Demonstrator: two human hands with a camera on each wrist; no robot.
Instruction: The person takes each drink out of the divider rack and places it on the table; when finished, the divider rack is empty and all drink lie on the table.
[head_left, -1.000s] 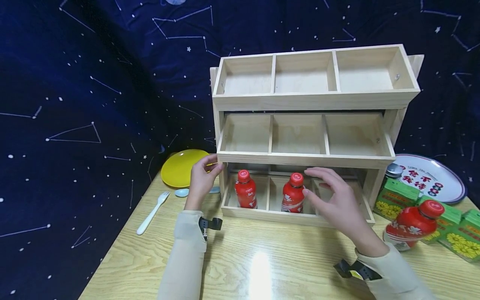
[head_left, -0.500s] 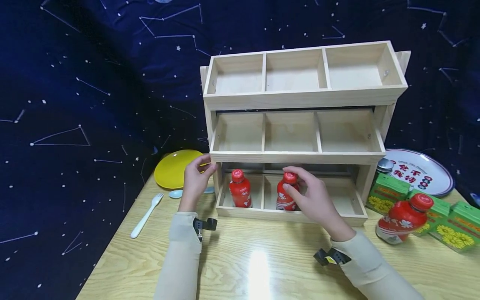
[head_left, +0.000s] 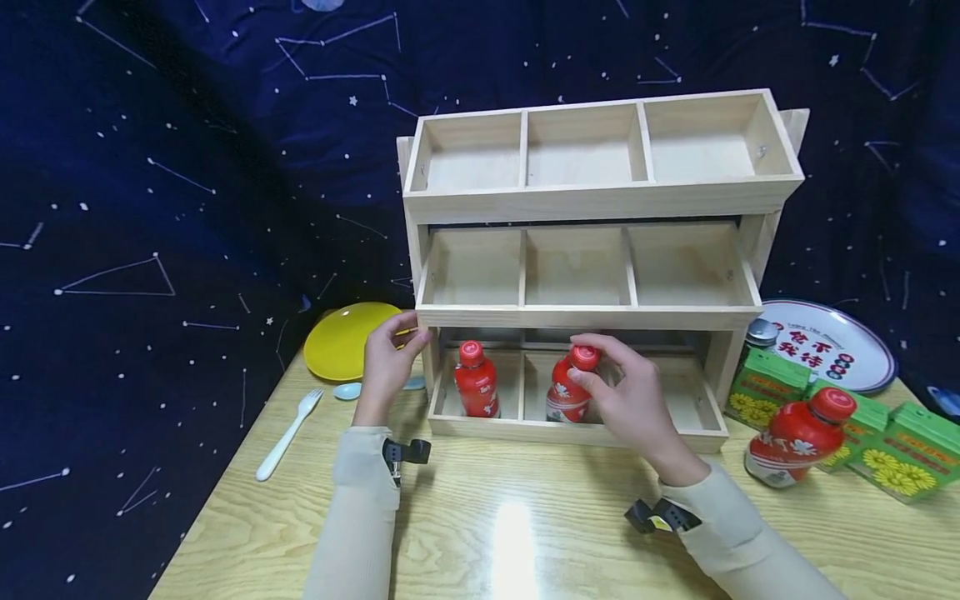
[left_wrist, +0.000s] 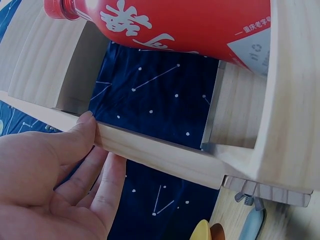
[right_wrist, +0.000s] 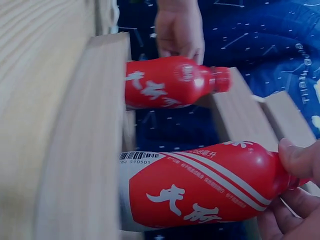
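A three-tier wooden rack [head_left: 592, 317] stands on the table. One red bottle [head_left: 475, 390] stands upright in its bottom left compartment. My right hand [head_left: 626, 392] grips the cap and neck of a second red bottle [head_left: 564, 398] in the bottom middle compartment, and that bottle leans slightly. In the right wrist view my fingertips [right_wrist: 300, 160] pinch this bottle [right_wrist: 200, 185] near its cap, with the other bottle [right_wrist: 170, 82] behind it. My left hand [head_left: 388, 360] holds the rack's left post. In the left wrist view its thumb [left_wrist: 82, 127] presses a wooden rail [left_wrist: 165, 155].
A third red bottle [head_left: 798, 433] and green cartons [head_left: 772, 385] stand on the table to the right, in front of a round printed tray [head_left: 828, 342]. To the left lie a yellow plate [head_left: 345, 337], a white fork [head_left: 288, 433] and a blue spoon [head_left: 347, 390].
My right hand moved left from hovering open and took hold of the middle bottle's top, and the bottle now tilts a little. My left hand stayed on the rack's post.
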